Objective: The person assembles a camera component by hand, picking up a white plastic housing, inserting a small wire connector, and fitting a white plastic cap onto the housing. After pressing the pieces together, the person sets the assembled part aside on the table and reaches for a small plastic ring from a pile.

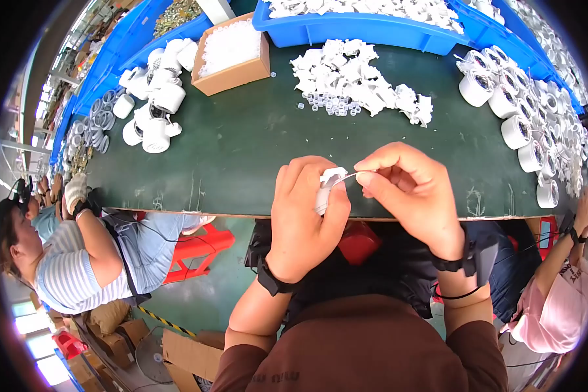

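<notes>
Over the front edge of the green table [242, 163], my left hand [304, 215] is closed around a small white plastic housing [332, 175]. A thin pale wire [350, 176] runs from that housing to my right hand [415, 193], whose thumb and index finger pinch its end. Part of the housing is hidden behind the left fingers and thumb. Beyond my hands lies a heap of white plastic pieces [346, 72], with several small clear rings [330, 104] along its near side.
Blue bins [359, 34] line the back. A cardboard box [242, 80] of small translucent parts stands back left. Round white housings gather at left [168, 98] and right [503, 101]. Co-workers sit on both sides; a red stool [202, 251] is at left.
</notes>
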A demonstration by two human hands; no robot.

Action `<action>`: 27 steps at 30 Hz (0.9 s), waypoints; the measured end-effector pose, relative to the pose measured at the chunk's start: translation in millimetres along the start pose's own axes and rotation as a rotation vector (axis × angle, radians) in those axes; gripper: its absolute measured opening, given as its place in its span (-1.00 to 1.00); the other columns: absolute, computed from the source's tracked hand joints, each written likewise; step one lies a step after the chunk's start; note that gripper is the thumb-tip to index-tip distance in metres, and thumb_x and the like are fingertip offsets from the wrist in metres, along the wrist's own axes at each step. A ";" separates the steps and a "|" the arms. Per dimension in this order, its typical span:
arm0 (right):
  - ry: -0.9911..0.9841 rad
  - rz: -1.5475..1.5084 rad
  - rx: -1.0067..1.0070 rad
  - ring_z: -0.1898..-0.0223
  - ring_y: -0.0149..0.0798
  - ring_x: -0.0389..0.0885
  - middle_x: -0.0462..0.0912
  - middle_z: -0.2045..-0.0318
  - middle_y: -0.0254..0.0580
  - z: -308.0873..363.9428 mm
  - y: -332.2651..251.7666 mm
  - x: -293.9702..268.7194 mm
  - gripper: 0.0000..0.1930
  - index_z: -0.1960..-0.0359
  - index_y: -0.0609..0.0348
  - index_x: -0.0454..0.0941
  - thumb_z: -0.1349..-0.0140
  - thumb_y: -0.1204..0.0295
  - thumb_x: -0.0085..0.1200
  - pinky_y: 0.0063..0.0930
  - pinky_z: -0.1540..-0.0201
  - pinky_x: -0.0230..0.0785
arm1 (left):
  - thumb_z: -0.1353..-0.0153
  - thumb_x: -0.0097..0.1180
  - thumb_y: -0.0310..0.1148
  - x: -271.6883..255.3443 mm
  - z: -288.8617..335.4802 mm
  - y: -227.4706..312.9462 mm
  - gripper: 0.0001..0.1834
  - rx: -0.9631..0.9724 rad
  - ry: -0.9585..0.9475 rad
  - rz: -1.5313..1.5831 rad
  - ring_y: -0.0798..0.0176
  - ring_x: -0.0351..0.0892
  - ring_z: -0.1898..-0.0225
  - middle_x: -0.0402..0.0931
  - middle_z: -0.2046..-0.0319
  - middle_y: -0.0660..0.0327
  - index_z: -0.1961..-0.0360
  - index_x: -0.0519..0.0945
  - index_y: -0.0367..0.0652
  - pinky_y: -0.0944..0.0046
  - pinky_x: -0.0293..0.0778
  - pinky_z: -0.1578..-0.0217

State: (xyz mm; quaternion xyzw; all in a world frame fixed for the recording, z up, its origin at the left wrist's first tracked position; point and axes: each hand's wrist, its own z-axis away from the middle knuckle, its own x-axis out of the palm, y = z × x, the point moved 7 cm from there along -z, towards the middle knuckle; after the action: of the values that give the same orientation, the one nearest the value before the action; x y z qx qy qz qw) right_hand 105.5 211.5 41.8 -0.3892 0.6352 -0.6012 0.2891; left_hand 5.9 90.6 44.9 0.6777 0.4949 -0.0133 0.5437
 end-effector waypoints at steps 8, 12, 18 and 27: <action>0.139 0.076 -0.088 0.33 -0.51 0.57 0.62 0.32 -0.31 9.0 21.2 7.3 -0.92 0.18 0.29 0.62 -0.33 0.64 0.18 -0.58 0.26 0.47 | -0.28 0.10 -0.53 5.3 1.6 -0.5 -0.84 0.009 0.044 0.138 -0.04 0.50 0.13 0.58 0.13 0.05 0.12 0.58 -0.24 0.06 0.42 0.08; 0.103 0.122 -0.015 0.28 -0.60 0.54 0.61 0.29 -0.44 12.2 16.7 6.3 -0.95 0.17 0.26 0.59 -0.40 0.64 0.13 -0.65 0.19 0.43 | -0.32 0.11 -0.48 2.9 -0.1 1.9 -0.87 0.004 -0.006 0.124 -0.01 0.53 0.14 0.59 0.15 0.04 0.16 0.59 -0.29 0.11 0.44 0.07; -0.108 0.309 -0.034 0.17 -0.52 0.54 0.63 0.24 -0.33 -3.7 2.6 -15.6 -0.97 0.22 0.27 0.63 -0.40 0.58 0.16 -0.58 0.10 0.42 | -0.34 0.13 -0.44 -1.6 1.9 4.1 -0.86 -0.023 0.025 0.080 -0.01 0.56 0.12 0.61 0.15 0.02 0.20 0.61 -0.30 0.13 0.46 0.04; 0.106 1.275 -0.520 0.10 -0.05 0.56 0.64 0.19 -0.19 -68.6 -5.9 -39.1 -0.71 0.09 0.11 0.62 -0.15 0.45 0.36 -0.22 0.04 0.47 | -0.34 0.13 -0.45 1.2 1.5 5.0 -0.89 -0.001 0.043 0.087 0.00 0.56 0.13 0.62 0.16 0.05 0.24 0.62 -0.28 0.13 0.47 0.04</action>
State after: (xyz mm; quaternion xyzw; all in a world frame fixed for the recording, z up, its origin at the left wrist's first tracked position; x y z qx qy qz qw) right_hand 69.8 281.6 51.3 0.0334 0.8769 -0.1601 0.4521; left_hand 10.7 90.7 47.2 0.6985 0.4765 0.0254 0.5332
